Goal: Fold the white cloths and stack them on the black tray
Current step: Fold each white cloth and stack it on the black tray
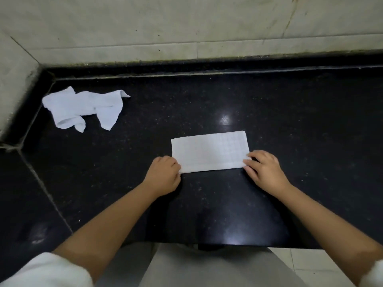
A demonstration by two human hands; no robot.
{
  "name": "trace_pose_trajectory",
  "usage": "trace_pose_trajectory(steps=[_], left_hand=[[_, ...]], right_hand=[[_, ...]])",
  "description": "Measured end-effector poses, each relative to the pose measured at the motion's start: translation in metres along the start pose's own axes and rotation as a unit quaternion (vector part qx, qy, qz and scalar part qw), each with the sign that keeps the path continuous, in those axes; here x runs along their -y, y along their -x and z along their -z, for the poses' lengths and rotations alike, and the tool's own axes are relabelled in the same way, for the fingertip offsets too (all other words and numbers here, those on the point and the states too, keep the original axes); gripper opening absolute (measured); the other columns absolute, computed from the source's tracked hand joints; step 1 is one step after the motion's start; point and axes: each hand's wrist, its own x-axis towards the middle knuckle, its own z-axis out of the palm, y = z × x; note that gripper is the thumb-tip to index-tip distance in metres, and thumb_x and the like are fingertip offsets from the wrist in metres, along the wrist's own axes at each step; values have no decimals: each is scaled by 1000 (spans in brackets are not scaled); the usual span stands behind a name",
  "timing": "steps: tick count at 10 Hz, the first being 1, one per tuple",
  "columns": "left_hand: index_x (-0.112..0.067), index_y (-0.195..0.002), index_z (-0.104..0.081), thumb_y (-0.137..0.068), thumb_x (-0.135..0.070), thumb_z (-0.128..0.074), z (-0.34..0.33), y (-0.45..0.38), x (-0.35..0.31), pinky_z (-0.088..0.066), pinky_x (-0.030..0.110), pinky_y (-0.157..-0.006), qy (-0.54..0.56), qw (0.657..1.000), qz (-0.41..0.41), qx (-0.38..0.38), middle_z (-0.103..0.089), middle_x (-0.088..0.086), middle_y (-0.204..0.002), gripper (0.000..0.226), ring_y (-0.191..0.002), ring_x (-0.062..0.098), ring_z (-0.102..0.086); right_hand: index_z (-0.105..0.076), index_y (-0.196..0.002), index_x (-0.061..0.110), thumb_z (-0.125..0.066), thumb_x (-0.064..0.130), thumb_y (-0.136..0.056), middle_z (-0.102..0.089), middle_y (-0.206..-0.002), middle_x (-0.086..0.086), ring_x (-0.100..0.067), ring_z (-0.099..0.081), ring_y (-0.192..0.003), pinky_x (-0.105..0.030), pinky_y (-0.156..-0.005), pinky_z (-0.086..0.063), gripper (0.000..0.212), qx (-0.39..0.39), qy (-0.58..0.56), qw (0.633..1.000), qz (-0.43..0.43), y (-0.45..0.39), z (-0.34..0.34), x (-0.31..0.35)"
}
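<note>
A white cloth (pixel 210 151) lies flat on the black stone counter (pixel 290 125), folded into a neat rectangle. My left hand (pixel 163 176) pinches its near left corner. My right hand (pixel 264 169) pinches its near right corner, fingers resting on the cloth's edge. A second white cloth (pixel 83 107) lies crumpled at the far left of the counter, away from both hands. No black tray is in view.
Pale tiled walls (pixel 186 27) rise behind the counter and on its left side. The counter's front edge (pixel 228 244) runs just before my body. A seam (pixel 44 187) crosses the counter diagonally on the left.
</note>
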Motion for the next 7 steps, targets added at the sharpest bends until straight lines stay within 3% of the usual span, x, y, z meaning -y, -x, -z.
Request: trace_pose_trajectory(steps=[1,2,3,4,6,7], left_hand=[[-9,-62,-64,-72,-19,-66,15,-20,-8,-46,29,-54,0,999,47,7,-62,4,-67,15,-60,23,-60],[-5,-81,-71,-68,-18,-77,22,-43,-30,-53,32,-59,33,996,82,-18,-68,12,-89,20,-79,28,-67],[-4,-138,-37,-97,-27,-41,19,-67,-57,-26,35,-112,104,987,120,26,-29,15,-150,48,-141,26,-25],[-9,-148,-8,-99,-37,-29,2,-81,-74,-2,35,-119,123,977,159,71,1,8,-158,60,-146,21,4],[-15,-149,2,-98,-46,-23,-16,-81,-71,7,37,-118,108,977,171,71,11,5,-158,65,-146,20,11],[-14,-149,2,-98,-45,-23,-18,-80,-72,7,37,-118,110,977,169,76,10,5,-158,65,-146,19,11]], right_hand=[[-67,-105,4,-56,22,-88,-65,-106,-17,-38,-57,-102,-45,-88,-44,28,-24,-75,986,-148,-9,7,13],[-55,-113,1,-54,27,-90,-58,-113,-18,-35,-52,-106,-39,-87,-43,35,20,-81,966,-245,-21,12,25],[-49,-114,-1,-50,29,-91,-53,-120,-20,-34,-53,-107,-37,-81,-46,38,80,-55,947,-306,-30,12,32],[-47,-117,-2,-48,28,-93,-52,-123,-21,-34,-54,-109,-35,-79,-46,38,117,-65,927,-350,-34,10,36],[-55,-110,1,-47,20,-92,-56,-119,-16,-31,-57,-104,-30,-70,-40,28,152,-111,899,-395,-45,14,36],[-58,-94,2,-46,13,-88,-56,-114,-16,-31,-56,-98,-30,-68,-38,18,135,-112,902,-395,-44,14,40]])
